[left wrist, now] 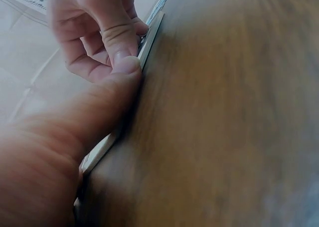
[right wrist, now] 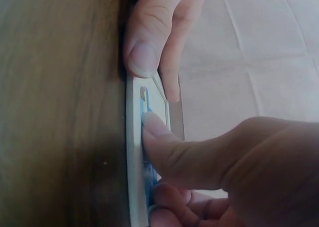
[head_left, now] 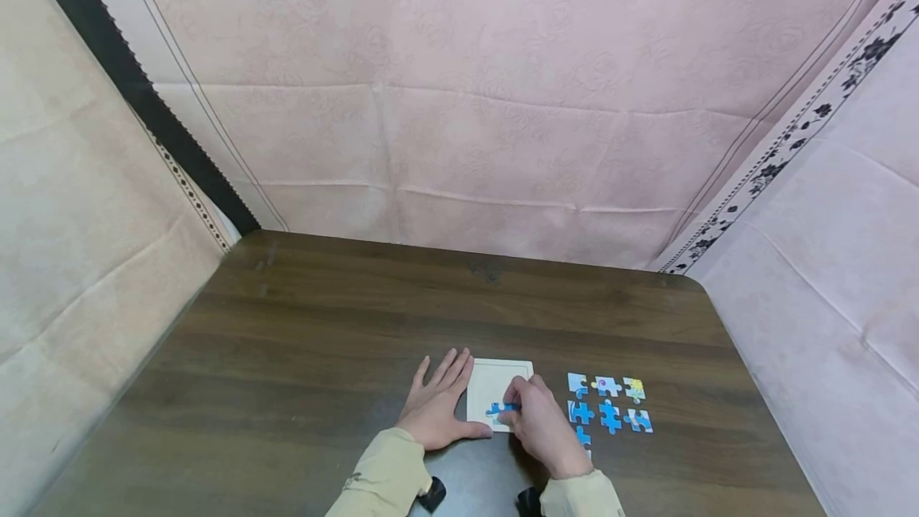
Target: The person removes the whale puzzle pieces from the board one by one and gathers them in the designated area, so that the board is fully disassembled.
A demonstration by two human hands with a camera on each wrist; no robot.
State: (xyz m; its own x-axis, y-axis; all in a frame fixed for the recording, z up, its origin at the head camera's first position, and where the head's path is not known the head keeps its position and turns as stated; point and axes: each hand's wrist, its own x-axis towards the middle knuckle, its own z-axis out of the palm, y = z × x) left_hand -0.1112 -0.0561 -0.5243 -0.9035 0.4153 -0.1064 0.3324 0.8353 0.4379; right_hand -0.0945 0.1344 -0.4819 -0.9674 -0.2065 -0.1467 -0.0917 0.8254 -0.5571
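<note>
A white square puzzle tray [head_left: 495, 377] with a raised border lies on the table. My left hand [head_left: 441, 407] rests at its left side, fingers spread and straight, thumb along the near edge. In the left wrist view that thumb [left wrist: 107, 97] lies against the tray's edge. My right hand [head_left: 546, 425] is over the tray's near part, thumb and curled fingers pinching a blue jigsaw piece [head_left: 495, 408] low against the surface. The right wrist view shows the right thumb [right wrist: 162, 137] on the blue piece [right wrist: 147, 105], by the tray's near rim [right wrist: 132, 152]; the fingers partly cover it.
Right of the tray, several loose jigsaw pieces [head_left: 610, 416] lie in rough rows, mostly blue, one partly yellow [head_left: 634, 389]. The right forearm partly overlaps the nearest ones. The brown wooden table [head_left: 323, 325] is bounded by pale cloth hangings [head_left: 467, 142] at the back and sides.
</note>
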